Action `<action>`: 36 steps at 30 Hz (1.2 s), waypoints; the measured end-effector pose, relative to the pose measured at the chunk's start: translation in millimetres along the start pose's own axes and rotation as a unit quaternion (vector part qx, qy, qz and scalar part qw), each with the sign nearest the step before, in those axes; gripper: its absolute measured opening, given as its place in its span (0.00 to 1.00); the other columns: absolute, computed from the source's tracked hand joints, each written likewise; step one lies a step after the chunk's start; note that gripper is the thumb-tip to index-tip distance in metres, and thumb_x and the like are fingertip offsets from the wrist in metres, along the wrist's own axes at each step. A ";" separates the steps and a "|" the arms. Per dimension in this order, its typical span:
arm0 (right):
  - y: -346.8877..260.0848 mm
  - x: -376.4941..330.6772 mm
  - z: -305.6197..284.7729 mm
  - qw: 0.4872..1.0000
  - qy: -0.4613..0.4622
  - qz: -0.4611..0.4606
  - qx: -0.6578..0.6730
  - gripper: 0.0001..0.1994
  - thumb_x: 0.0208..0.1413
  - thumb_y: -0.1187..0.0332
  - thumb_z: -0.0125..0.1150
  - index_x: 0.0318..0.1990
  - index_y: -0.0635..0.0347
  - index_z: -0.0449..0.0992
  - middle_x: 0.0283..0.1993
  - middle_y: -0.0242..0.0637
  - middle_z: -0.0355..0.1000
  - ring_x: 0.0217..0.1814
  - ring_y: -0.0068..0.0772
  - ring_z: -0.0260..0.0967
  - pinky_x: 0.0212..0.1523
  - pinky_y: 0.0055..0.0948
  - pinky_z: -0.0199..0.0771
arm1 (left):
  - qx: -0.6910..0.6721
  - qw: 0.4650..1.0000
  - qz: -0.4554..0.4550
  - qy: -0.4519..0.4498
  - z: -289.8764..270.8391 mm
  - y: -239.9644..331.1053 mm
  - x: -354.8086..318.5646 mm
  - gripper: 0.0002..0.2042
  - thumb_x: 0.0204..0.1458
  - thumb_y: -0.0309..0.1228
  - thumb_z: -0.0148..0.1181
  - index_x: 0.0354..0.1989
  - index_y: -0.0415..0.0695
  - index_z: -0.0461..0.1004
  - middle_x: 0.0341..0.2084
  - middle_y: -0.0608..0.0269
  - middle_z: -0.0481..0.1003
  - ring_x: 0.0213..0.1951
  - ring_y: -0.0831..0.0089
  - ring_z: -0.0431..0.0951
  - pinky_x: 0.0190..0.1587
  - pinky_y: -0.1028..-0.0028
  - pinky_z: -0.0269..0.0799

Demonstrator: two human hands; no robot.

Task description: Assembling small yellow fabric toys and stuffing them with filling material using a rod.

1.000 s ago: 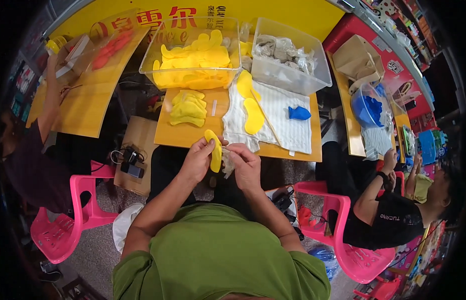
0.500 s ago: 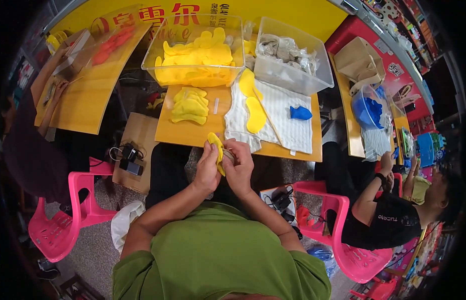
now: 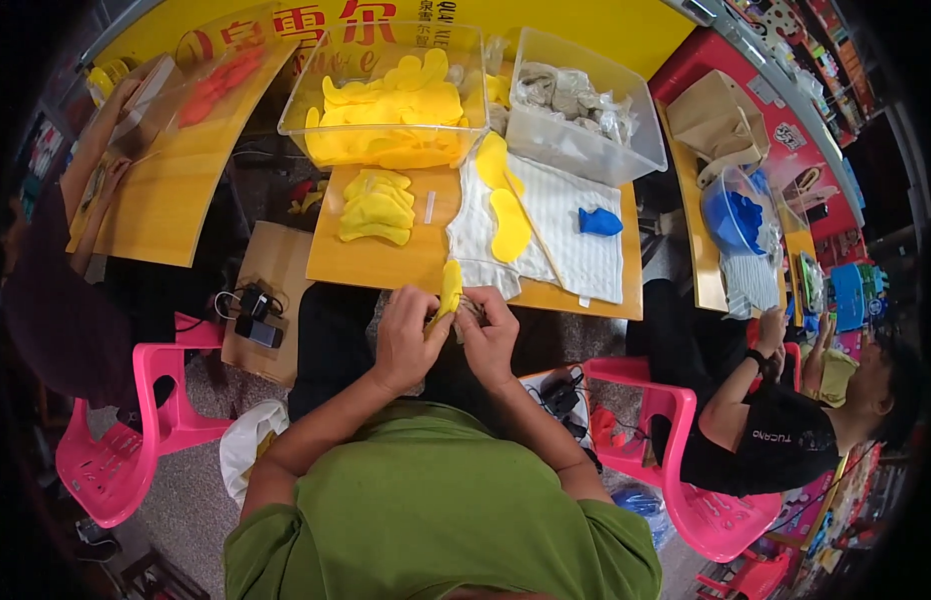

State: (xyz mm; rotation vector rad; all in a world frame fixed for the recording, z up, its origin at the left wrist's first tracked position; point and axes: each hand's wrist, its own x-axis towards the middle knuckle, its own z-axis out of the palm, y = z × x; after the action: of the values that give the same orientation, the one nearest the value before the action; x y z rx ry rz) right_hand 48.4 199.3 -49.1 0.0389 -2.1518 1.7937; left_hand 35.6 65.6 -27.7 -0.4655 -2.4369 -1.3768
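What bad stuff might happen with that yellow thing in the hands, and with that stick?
The yellow piece, held in the left hand, is off the near edge of the table, so a slip might drop it on the floor. The pale scrap at the right hand is mostly hidden and might fall unnoticed. The stick lies loose on the white cloth; a tug might roll it away.
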 end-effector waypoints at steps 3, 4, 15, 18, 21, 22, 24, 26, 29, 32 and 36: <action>-5.8 3.1 -0.2 0.998 -0.024 0.028 0.055 0.09 0.48 0.81 0.58 0.39 0.66 0.72 0.34 0.29 0.68 0.35 0.16 0.65 0.39 0.16 0.66 | 0.034 0.996 0.078 -0.009 -2.9 3.1 8.3 0.07 0.45 0.22 0.57 0.26 0.39 0.64 0.22 0.53 0.64 0.28 0.52 0.66 0.31 0.61 0.63; -2.8 3.1 -0.4 0.998 -0.025 0.028 0.055 0.09 0.48 0.81 0.58 0.39 0.66 0.72 0.34 0.29 0.68 0.35 0.16 0.65 0.39 0.16 0.66 | 0.039 0.995 0.083 -0.025 -4.5 0.8 9.9 0.06 0.46 0.22 0.56 0.26 0.39 0.64 0.22 0.52 0.64 0.28 0.52 0.67 0.31 0.61 0.63; 14.7 1.9 5.7 0.995 -0.018 0.076 0.062 0.08 0.45 0.79 0.60 0.35 0.67 0.72 0.31 0.34 0.68 0.32 0.21 0.65 0.34 0.19 0.66 | -0.035 0.998 0.033 -0.051 -2.4 -6.9 3.9 0.05 0.48 0.23 0.53 0.26 0.37 0.64 0.22 0.52 0.63 0.27 0.53 0.66 0.28 0.62 0.61; 11.0 1.9 11.9 0.999 0.020 -0.015 -0.045 0.07 0.43 0.78 0.60 0.32 0.67 0.71 0.29 0.37 0.68 0.29 0.25 0.66 0.32 0.21 0.66 | 0.015 0.997 0.074 -0.014 4.4 -0.5 -6.4 0.05 0.48 0.23 0.52 0.25 0.39 0.63 0.22 0.51 0.63 0.28 0.49 0.66 0.29 0.60 0.62; 13.1 2.6 15.2 0.996 0.035 0.011 -0.078 0.08 0.42 0.75 0.62 0.31 0.66 0.71 0.27 0.41 0.68 0.28 0.30 0.68 0.31 0.25 0.68 | 0.000 0.999 0.037 0.016 11.7 -9.4 -12.6 0.04 0.48 0.22 0.53 0.25 0.39 0.64 0.23 0.53 0.63 0.26 0.55 0.67 0.28 0.65 0.63; 13.4 1.4 16.4 0.994 0.041 0.026 -0.094 0.09 0.42 0.74 0.63 0.31 0.66 0.71 0.27 0.42 0.68 0.27 0.33 0.68 0.30 0.27 0.69 | 0.000 0.999 0.036 0.015 14.3 -10.9 -14.2 0.04 0.48 0.22 0.53 0.25 0.39 0.64 0.23 0.53 0.63 0.26 0.55 0.67 0.28 0.65 0.63; 14.0 4.4 14.4 0.991 0.042 0.065 -0.108 0.09 0.42 0.73 0.63 0.31 0.65 0.71 0.27 0.44 0.68 0.27 0.35 0.69 0.30 0.28 0.69 | -0.180 0.976 -0.123 0.027 20.7 -12.3 -15.8 0.04 0.51 0.22 0.53 0.25 0.38 0.66 0.21 0.62 0.64 0.24 0.71 0.66 0.28 0.73 0.62; 11.6 4.8 13.8 0.985 0.037 0.102 -0.137 0.10 0.43 0.71 0.64 0.31 0.65 0.71 0.27 0.46 0.68 0.28 0.42 0.70 0.30 0.30 0.69 | -0.254 0.948 -0.192 0.025 26.3 -19.3 -18.9 0.05 0.52 0.23 0.53 0.26 0.38 0.67 0.21 0.66 0.65 0.25 0.76 0.65 0.28 0.76 0.62; -0.6 3.4 14.8 0.986 0.024 -0.056 -0.155 0.07 0.44 0.76 0.63 0.31 0.65 0.71 0.27 0.40 0.66 0.25 0.31 0.65 0.27 0.27 0.67 | -0.347 0.892 -0.290 0.022 34.1 -29.4 -17.4 0.06 0.55 0.24 0.53 0.26 0.39 0.68 0.20 0.75 0.65 0.26 0.86 0.64 0.29 0.81 0.62; -20.0 -1.4 14.2 0.964 -0.040 -0.127 -0.231 0.12 0.45 0.76 0.62 0.39 0.64 0.72 0.34 0.45 0.65 0.32 0.42 0.67 0.31 0.32 0.69 | -0.512 0.771 -0.376 0.039 27.3 -26.4 -11.9 0.05 0.54 0.24 0.55 0.27 0.41 0.69 0.21 0.73 0.67 0.26 0.86 0.66 0.30 0.83 0.63; -38.7 -2.4 8.9 0.932 -0.115 -0.135 -0.315 0.15 0.47 0.76 0.58 0.45 0.63 0.72 0.38 0.47 0.64 0.35 0.42 0.68 0.33 0.32 0.70 | -0.591 0.722 -0.360 0.000 23.5 -31.1 -9.0 0.04 0.54 0.26 0.56 0.30 0.41 0.69 0.24 0.70 0.70 0.27 0.84 0.70 0.30 0.83 0.67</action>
State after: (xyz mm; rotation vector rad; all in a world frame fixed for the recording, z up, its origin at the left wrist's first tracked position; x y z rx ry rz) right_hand 57.6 182.4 -14.2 0.3833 -2.6338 0.9290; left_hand 28.3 69.6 -66.8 0.3476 -1.3613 -3.1643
